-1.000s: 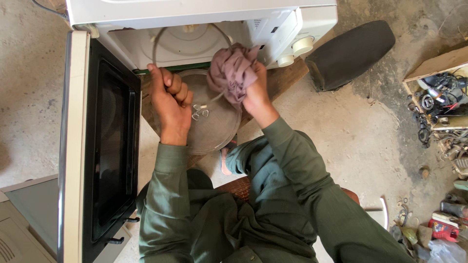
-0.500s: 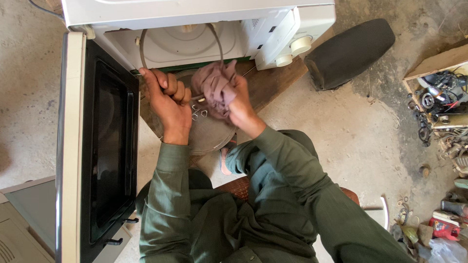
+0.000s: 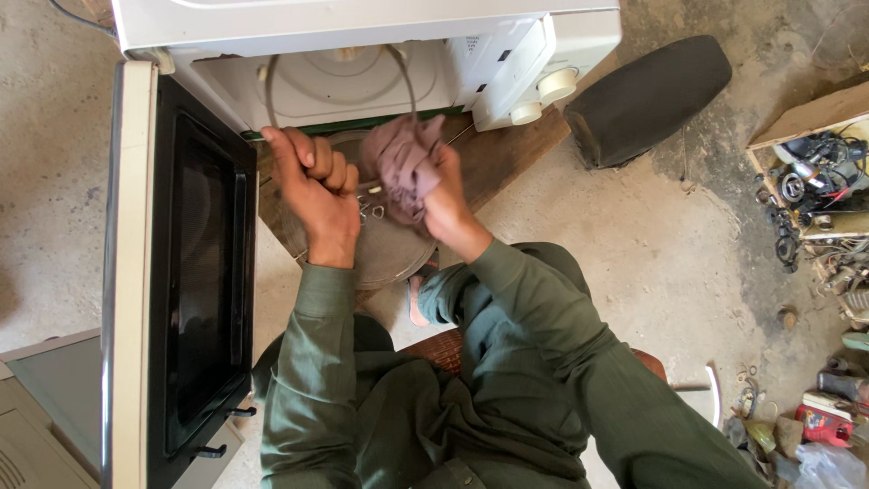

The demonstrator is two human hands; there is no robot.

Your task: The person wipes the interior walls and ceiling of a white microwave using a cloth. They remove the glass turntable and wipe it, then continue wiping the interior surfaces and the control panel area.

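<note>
My left hand (image 3: 315,188) is closed around a thin grey ring (image 3: 272,91), a roller ring that arcs up in front of the open white microwave (image 3: 362,54). My right hand (image 3: 444,195) grips a crumpled mauve cloth (image 3: 398,161) pressed against the ring's lower part, close to my left hand. Under both hands a round glass turntable plate (image 3: 380,249) lies on a wooden board (image 3: 507,149). Small roller wheels of the ring show between my hands.
The microwave's door (image 3: 181,272) stands open at the left, its dark window facing up. A black cushion-like object (image 3: 647,95) lies on the concrete floor to the right. A wooden box of scrap parts (image 3: 815,172) and loose clutter sit at the far right.
My right hand with the cloth has slid from the ring's right side down and left, close to my left hand. The ring has turned slightly in my left hand.
</note>
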